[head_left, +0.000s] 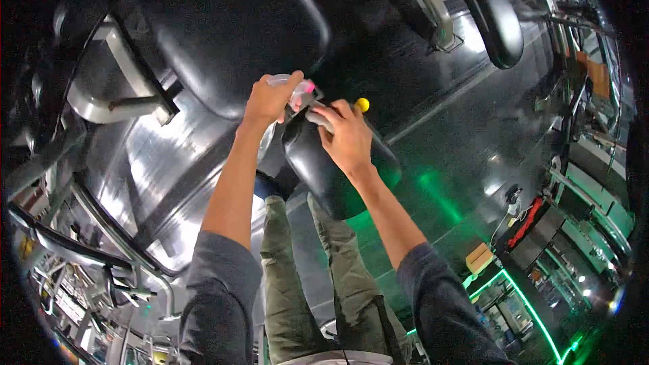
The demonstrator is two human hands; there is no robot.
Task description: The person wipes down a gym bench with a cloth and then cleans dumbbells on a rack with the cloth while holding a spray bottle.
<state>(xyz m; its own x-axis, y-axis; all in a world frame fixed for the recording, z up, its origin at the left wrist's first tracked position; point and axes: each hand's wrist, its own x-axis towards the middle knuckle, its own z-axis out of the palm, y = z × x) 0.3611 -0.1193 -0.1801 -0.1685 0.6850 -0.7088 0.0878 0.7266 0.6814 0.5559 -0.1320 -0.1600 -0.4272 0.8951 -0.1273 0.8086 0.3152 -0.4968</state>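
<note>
My left hand [269,100] is wrapped round a spray bottle [278,80] with a whitish head and a pink nozzle tip. Part of a clear body shows below the wrist. Close by on the right, my right hand [350,136] presses a folded grey cloth [320,119] against the upper end of a black padded seat [318,169]. The fingers are bent over the cloth, and its far side is hidden. Just beyond my right fingers is a yellow round knob [362,105]. A large black pad [236,34] lies ahead of my left hand.
Silver metal frame tubes [125,61] stand at the left, with more gym machines below them. A long black pad [487,13] juts in at the upper right. At the lower right are a cardboard box [478,258] and a green light strip [531,307]. My legs are beneath me.
</note>
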